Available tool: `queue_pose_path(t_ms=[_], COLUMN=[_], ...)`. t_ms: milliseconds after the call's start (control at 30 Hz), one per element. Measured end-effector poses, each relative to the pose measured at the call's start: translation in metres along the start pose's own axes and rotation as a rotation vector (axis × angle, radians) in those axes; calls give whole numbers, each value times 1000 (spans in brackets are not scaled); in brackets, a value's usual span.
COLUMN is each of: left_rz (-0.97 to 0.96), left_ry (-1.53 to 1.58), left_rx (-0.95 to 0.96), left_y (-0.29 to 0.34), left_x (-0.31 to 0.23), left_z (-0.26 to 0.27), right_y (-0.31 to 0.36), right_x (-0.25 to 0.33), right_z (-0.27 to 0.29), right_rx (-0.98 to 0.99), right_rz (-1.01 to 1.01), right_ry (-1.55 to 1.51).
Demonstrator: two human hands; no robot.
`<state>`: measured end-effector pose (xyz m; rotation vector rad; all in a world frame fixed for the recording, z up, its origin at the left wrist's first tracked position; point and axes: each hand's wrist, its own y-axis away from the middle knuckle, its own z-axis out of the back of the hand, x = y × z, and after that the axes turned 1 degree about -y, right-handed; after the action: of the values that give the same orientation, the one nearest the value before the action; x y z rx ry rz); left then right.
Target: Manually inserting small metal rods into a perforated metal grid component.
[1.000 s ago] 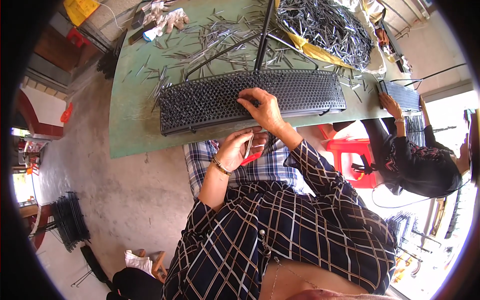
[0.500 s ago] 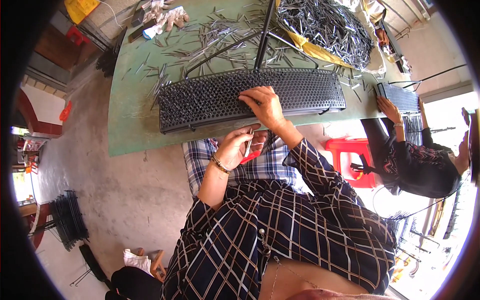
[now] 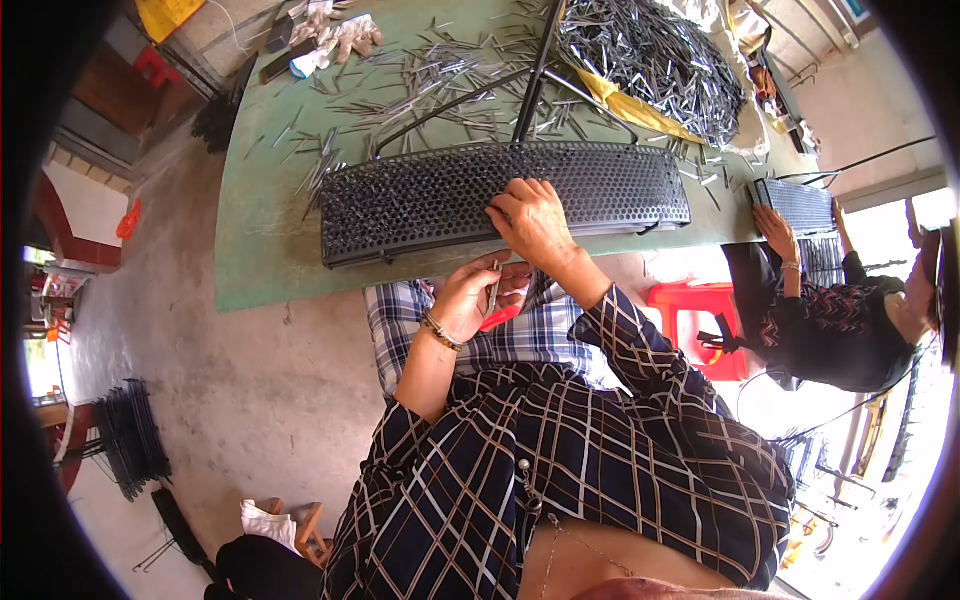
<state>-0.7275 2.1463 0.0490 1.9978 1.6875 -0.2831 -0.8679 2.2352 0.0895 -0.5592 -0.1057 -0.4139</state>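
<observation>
A long black panel (image 3: 600, 190) full of small round holes lies along the near edge of the green table (image 3: 262, 235). On its left part, dark glossy bits crowd the holes; the right part shows them plainly. My right hand (image 3: 537, 228) rests at the panel's middle, fingers bent and pinched; whatever they hold is hidden. Just below the near edge, my left hand (image 3: 470, 298) is closed around a few thin metal strips (image 3: 495, 285). Something red (image 3: 500, 318) shows under that hand, its kind unclear.
Loose strips (image 3: 430, 75) are scattered behind the panel, with a big heap (image 3: 650, 65) on yellow-edged sacking. A black metal frame (image 3: 530, 90) rises there. Gloves (image 3: 345, 40) lie at the far left. On the right, a co-worker (image 3: 840, 320) handles another panel (image 3: 797, 205) beside a red stool (image 3: 700, 325).
My right hand has shifted slightly right and nearer to me along the panel. My left hand stays almost in place with its strips. The view has moved a little.
</observation>
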Motion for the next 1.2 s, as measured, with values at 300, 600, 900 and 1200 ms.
queue_pose_path(t_ms=[300, 600, 900, 1200], left_rz=[-53, -23, -40, -41], left_ry=[83, 48, 40, 100], left_rx=[-90, -121, -93, -47], left_y=[-4, -4, -5, 1], left_x=[8, 9, 11, 9], left_z=[16, 12, 10, 7], right_y=[-6, -10, -22, -11], right_x=[5, 6, 12, 1], right_z=[-1, 0, 3, 9], right_rx=[83, 17, -92, -101], right_rz=[16, 54, 85, -325], right_ry=[43, -1, -39, -331])
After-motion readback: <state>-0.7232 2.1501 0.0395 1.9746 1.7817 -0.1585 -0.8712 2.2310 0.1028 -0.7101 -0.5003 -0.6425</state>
